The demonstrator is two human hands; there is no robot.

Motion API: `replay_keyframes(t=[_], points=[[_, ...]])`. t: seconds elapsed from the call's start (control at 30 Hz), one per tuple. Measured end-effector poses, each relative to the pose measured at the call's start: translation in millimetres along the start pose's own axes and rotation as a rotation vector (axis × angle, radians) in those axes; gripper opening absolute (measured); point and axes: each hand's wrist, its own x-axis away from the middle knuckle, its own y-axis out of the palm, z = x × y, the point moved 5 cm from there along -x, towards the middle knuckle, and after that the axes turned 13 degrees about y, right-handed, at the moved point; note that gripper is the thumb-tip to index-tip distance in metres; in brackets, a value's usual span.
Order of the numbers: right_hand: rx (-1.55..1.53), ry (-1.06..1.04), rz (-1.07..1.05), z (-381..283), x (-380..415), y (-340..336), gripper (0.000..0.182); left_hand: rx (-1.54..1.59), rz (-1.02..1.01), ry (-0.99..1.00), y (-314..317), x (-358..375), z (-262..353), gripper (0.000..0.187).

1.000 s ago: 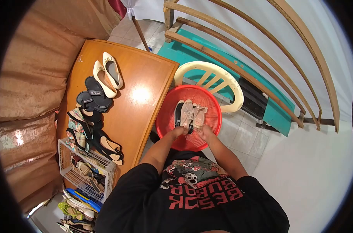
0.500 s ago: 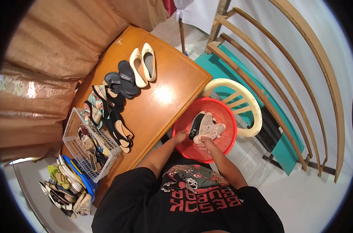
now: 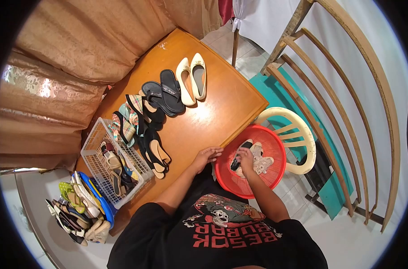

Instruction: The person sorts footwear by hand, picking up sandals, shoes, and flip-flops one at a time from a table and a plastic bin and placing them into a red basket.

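Observation:
My left hand [image 3: 207,158] is at the table's front edge beside the red basket, palm down with its fingers stretched out and nothing in it. Over the red plastic basket [image 3: 278,172] is my right hand [image 3: 245,158], its fingers bent; whether they hold anything is too small to tell. Inside the basket lie a pair of pale lace-like shoes [image 3: 263,165] and a dark shoe [image 3: 235,163], partly behind my right hand.
On the wooden table [image 3: 222,107] are cream flats [image 3: 198,76], black slippers [image 3: 171,91], patterned wedges [image 3: 122,127] and black heels [image 3: 154,148]. A white crate [image 3: 92,157] and a blue basin [image 3: 106,197] hold more shoes. A cream chair [image 3: 308,143] stands behind the basket.
My left hand has left the basket rim for the table edge and opened. My right hand has lifted off the pale shoes. The view has shifted, so the table and basket appear further right.

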Motion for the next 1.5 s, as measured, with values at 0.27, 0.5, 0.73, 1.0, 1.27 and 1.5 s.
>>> replay_keyframes(t=[0.27,0.5,0.73,1.0,1.27,1.5], points=[[0.564,-0.642,-0.073,-137,-39,168,0.051,0.331,0.458,0.082,-87,-81,97,0.072],[0.902,-0.513,0.090,-179,-55,257,0.072,0.408,0.593,0.040,-107,-146,121,0.061],[1.184,-0.496,0.177,-195,-30,261,0.056,0.227,1.004,0.219,-98,-155,122,0.043],[0.974,-0.567,0.171,-180,-9,221,0.033,0.099,0.699,0.094,-90,-122,128,0.038],[0.520,-0.415,0.178,-74,62,62,0.030,-0.362,0.592,0.538,-62,-91,64,0.060],[0.242,-0.221,0.363,40,135,-88,0.027,-0.169,0.023,-0.038,66,-37,29,0.041]])
